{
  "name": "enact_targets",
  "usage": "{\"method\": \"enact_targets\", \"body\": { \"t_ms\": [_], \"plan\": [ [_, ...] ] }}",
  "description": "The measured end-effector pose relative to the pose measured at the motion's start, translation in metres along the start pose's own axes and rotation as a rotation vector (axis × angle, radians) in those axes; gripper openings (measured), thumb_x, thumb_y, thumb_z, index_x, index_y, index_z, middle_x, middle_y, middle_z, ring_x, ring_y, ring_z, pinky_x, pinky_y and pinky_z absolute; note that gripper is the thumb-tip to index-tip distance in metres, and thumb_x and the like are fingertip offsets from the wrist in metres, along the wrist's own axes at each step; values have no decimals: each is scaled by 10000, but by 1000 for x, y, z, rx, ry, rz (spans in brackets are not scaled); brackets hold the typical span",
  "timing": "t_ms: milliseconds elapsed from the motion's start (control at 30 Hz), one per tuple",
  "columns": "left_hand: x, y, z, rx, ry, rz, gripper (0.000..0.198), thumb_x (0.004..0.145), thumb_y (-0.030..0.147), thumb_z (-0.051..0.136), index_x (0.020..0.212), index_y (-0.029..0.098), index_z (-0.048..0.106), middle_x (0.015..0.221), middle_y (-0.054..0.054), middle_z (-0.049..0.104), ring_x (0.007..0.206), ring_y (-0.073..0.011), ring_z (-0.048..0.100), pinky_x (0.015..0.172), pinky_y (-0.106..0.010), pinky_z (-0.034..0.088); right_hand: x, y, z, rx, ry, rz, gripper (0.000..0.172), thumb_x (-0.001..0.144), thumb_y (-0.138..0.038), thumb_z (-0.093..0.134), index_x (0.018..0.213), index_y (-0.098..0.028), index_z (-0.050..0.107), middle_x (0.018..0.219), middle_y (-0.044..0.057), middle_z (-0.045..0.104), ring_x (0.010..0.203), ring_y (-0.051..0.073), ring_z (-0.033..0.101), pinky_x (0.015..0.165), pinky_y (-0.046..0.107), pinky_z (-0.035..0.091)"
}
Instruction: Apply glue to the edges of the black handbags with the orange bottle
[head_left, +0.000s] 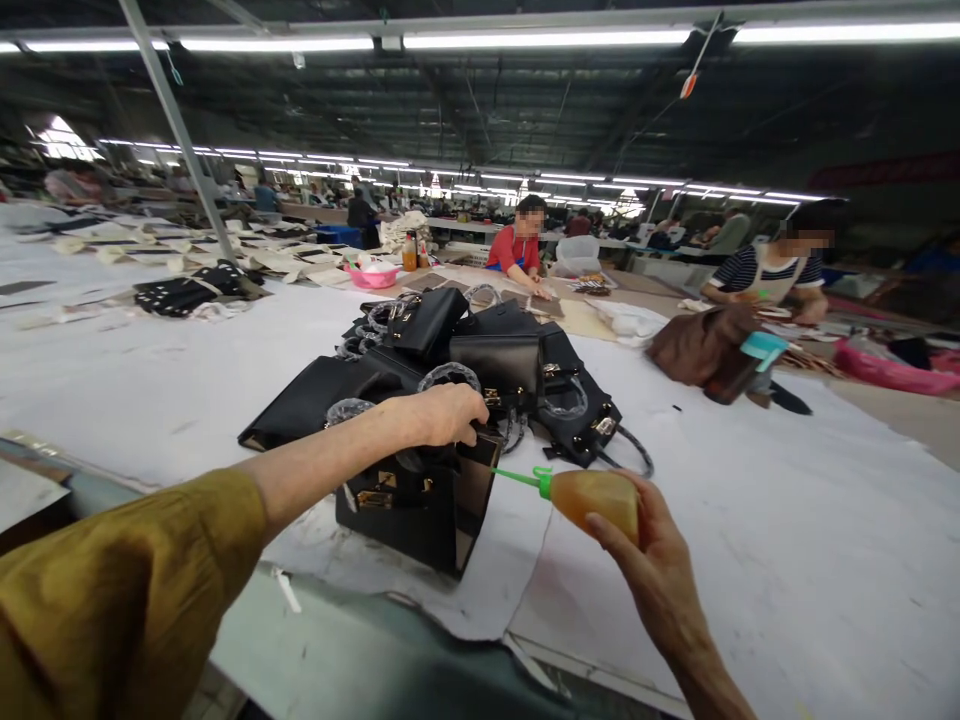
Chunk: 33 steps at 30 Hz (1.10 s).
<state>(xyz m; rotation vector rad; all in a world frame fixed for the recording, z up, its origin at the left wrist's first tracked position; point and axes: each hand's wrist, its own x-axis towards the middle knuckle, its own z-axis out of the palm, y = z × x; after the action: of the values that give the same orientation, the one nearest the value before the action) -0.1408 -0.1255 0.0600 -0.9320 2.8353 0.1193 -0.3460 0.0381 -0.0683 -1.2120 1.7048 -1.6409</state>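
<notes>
A black handbag with gold fittings stands near the table's front edge, its beige inner side showing at the right. My left hand reaches over it, fingers bent and closed at its upper right edge. In my right hand lies a squeeze bottle of amber liquid, held sideways. Its long green nozzle points left, and the tip is at the bag's right side edge. Right behind, several black handbags with wrapped handles are heaped together.
White sheeting covers the table. A brown bag lies at the right, a pink bowl at the back. Black pieces lie left. Across the table are a person in red and a person in stripes.
</notes>
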Motion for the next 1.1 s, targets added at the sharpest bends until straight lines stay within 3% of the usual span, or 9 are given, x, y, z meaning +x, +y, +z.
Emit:
{"method": "enact_targets", "body": {
  "t_ms": [233, 533, 900, 1100],
  "plan": [
    [9, 5, 8, 56, -3, 24, 95, 744, 200, 640, 828, 188, 684, 805, -62, 668, 824, -248, 634, 623, -285, 401, 8, 7, 3, -138, -18, -131, 639, 726, -537, 724, 1248, -282, 456, 1198, 62, 545, 1034, 282, 561, 915, 467, 473],
    [16, 10, 6, 92, -32, 8, 128, 731, 209, 664, 852, 176, 684, 824, -81, 676, 816, -262, 648, 584, -289, 390, 5, 2, -2, -303, 53, -315, 594, 744, -536, 711, 1233, -291, 477, 1208, 63, 546, 1062, 285, 543, 936, 488, 459],
    [20, 11, 12, 98, -32, 2, 148, 716, 200, 649, 858, 172, 681, 848, -96, 690, 835, -282, 657, 624, -300, 444, 0, 14, 3, -355, -20, -298, 580, 757, -572, 684, 1199, -241, 507, 1131, 63, 602, 970, 253, 591, 862, 390, 510],
    [19, 15, 12, 133, -45, -6, 194, 727, 209, 676, 919, 182, 687, 939, -102, 693, 910, -286, 651, 683, -302, 471, -5, 22, 6, -333, -83, -217, 584, 756, -555, 697, 1214, -248, 506, 1181, 56, 594, 1045, 257, 573, 910, 395, 484]
  ]
}}
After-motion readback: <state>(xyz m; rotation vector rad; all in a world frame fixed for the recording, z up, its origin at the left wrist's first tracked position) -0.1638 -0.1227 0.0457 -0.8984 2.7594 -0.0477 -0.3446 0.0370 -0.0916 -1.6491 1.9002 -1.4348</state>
